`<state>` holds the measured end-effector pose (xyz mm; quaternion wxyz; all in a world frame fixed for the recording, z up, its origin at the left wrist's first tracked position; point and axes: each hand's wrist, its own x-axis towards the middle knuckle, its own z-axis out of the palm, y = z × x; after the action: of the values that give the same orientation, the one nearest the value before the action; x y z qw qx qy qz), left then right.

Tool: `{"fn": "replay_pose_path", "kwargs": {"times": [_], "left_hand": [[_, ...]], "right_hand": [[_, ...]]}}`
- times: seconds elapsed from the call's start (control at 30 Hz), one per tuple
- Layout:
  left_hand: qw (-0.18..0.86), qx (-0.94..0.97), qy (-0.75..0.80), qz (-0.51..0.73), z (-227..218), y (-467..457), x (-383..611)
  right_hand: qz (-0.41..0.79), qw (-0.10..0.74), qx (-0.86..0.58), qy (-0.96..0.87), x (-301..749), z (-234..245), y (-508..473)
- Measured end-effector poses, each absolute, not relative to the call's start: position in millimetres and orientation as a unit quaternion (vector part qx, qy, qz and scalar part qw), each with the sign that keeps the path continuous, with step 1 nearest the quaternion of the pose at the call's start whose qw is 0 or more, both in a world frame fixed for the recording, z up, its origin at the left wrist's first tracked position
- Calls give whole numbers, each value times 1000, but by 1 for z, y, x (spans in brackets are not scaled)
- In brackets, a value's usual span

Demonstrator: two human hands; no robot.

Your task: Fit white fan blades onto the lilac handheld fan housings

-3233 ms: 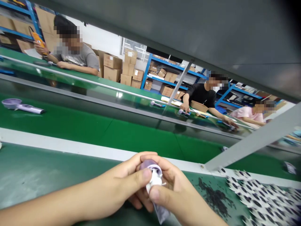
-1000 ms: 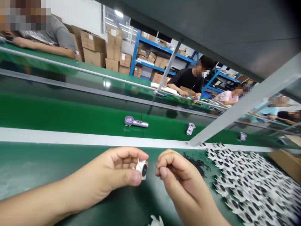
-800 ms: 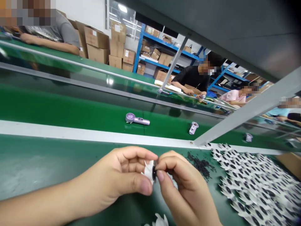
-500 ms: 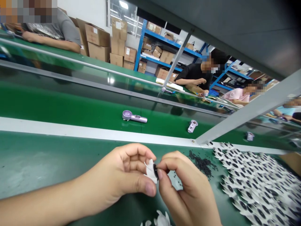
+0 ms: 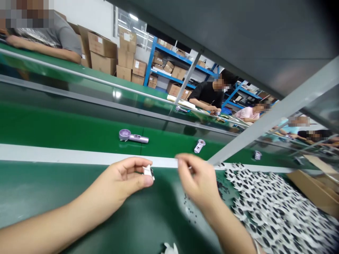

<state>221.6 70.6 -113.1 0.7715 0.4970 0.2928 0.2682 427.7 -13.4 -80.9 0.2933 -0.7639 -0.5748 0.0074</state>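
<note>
Hands have drawn apart: the right hand (image 5: 197, 181) has lifted away from the small white plastic part (image 5: 148, 172), which now sits alone in the left hand (image 5: 124, 176). That part rests at the tips of the left hand, pinched between the left thumb (image 5: 146, 180) and the bent left fingers (image 5: 135, 163), with a dark round face showing. The right fingers (image 5: 184, 163) are bunched together, over the white bench strip (image 5: 79, 153); whether they pinch anything tiny, I cannot tell. Below those fingers, black specks (image 5: 191, 211) lie scattered on the green bench mat (image 5: 53, 187). Right of them spreads a layer of white pieces with black rings (image 5: 265, 222). Past the left fingertips, a lilac handheld fan (image 5: 137, 138) lies on the green conveyor belt (image 5: 66, 130).
</note>
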Motion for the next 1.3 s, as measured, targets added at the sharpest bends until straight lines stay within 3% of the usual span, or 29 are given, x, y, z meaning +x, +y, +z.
{"fn": "replay_pose_path", "kwargs": {"times": [0.13, 0.27, 0.43, 0.7, 0.87, 1.3], "left_hand": [[738, 524, 338, 257, -114, 80, 220], [725, 559, 311, 255, -118, 83, 219], [721, 562, 306, 266, -116, 89, 221], [748, 525, 275, 298, -92, 79, 216], [763, 523, 244, 293, -87, 64, 216], [764, 521, 250, 289, -91, 60, 217]], "right_hand": [[-1, 209, -930, -302, 504, -78, 57], [79, 177, -961, -196, 553, -90, 88], [164, 234, -920, -269, 542, -95, 76], [338, 397, -705, -481, 406, -96, -23], [299, 458, -666, -507, 376, -104, -53], [112, 375, -722, -570, 358, -101, -60]]}}
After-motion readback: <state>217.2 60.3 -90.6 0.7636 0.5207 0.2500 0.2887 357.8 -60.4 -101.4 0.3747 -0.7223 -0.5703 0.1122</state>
